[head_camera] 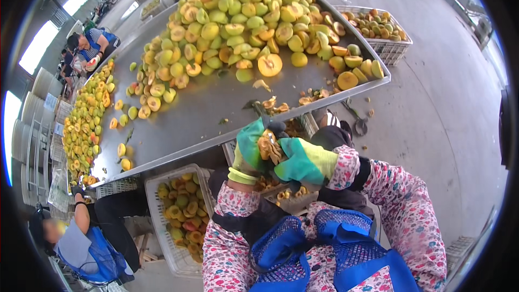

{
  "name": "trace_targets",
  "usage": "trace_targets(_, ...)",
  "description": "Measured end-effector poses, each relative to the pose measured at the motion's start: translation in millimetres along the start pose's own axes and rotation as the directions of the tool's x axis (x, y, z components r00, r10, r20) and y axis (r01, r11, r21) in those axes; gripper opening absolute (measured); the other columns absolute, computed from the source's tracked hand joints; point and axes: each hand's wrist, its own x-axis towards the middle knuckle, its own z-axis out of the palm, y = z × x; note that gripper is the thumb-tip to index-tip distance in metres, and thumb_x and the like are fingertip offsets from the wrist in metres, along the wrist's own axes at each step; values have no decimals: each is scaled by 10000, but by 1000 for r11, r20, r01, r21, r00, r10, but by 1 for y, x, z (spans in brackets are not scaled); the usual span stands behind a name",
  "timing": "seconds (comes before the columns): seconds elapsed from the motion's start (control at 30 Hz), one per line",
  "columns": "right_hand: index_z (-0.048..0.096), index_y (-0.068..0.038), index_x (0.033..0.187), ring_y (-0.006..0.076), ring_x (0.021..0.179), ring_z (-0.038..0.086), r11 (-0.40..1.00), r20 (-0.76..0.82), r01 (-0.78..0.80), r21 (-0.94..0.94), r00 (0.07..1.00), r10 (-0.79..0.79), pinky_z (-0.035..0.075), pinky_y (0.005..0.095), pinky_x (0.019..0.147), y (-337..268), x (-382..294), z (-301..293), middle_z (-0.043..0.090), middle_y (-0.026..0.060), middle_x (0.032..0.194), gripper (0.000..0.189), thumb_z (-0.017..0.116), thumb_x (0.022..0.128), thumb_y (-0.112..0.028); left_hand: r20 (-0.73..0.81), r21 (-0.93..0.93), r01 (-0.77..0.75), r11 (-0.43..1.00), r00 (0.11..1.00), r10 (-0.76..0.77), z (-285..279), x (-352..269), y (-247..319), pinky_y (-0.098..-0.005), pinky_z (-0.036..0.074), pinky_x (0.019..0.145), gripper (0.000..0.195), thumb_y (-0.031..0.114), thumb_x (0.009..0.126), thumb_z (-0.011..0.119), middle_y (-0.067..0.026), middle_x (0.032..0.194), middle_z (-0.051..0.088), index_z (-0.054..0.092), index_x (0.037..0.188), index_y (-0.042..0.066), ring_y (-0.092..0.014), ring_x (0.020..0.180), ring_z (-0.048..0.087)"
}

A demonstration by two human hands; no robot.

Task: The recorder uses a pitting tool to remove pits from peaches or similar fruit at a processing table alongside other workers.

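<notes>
My left hand (249, 148), in a yellow-green work glove, is closed around a browned, torn piece of stone fruit (269, 149). From the other side, my right hand (306, 161), in a matching glove, presses its curled fingers against the same piece. A small shiny metal part (271, 135) shows at the fruit's upper side; what it belongs to is hidden. Both hands are over my lap, just before the near rim of a metal sorting table (194, 109). Brown fruit scraps (275, 106) lie on the table by that rim. Beneath my hands, more scraps (298, 192) are partly hidden.
Halved yellow-green stone fruit (235, 28) is heaped on the table, with another heap (87, 125) at its left end. Fruit fills a white crate (152, 207) at my left and a crate (391, 50) beyond the right edge. Co-workers (93, 251) (95, 44) sit along the left.
</notes>
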Motion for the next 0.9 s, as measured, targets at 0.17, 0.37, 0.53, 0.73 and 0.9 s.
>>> trace_targets(0.17, 558, 43, 891, 219, 597, 613, 996, 2, -21, 89, 1000, 21, 459, 345, 510, 11, 3, 1, 620, 132, 718, 292, 590, 693, -169, 41, 230, -71, 971, 997, 64, 3, 1, 2, -239, 480, 592, 180, 154, 889, 544, -21, 664, 561, 549, 766, 22, -110, 619, 552)
trace_targets(0.37, 536, 15, 963, 311, 646, 640, 836, -234, -190, -515, 969, 76, 484, 405, 553, -8, -13, 12, 624, 190, 746, 315, 594, 723, -181, 221, 560, -213, 801, 970, 104, -4, 1, 5, -236, 485, 597, 139, 85, 861, 531, -49, 754, 627, 620, 904, -13, -125, 642, 577)
trace_targets(0.53, 587, 49, 910, 152, 563, 590, 927, 66, -50, 371, 997, 27, 478, 281, 496, 0, -20, -1, 621, 88, 736, 264, 609, 723, -136, 118, 82, 49, 995, 991, -59, -7, 1, -10, -294, 536, 688, 323, 251, 940, 496, -108, 886, 645, 610, 985, -48, -177, 759, 632)
trace_targets(0.73, 595, 35, 947, 149, 579, 582, 997, -13, -71, 9, 997, 71, 480, 272, 492, 4, -24, -7, 616, 85, 739, 286, 620, 702, -110, 221, 282, -201, 938, 965, 140, 3, -7, -13, -304, 529, 732, 326, 234, 943, 476, -130, 944, 646, 598, 1015, -59, -183, 815, 628)
trace_targets(0.9, 614, 24, 895, 141, 551, 569, 992, 275, 37, 124, 959, -70, 451, 277, 484, 16, -31, -26, 593, 45, 712, 273, 698, 718, -166, 253, 92, 256, 962, 929, -272, 14, -7, 9, -304, 520, 738, 318, 226, 943, 473, -125, 929, 650, 607, 985, -59, -174, 805, 620)
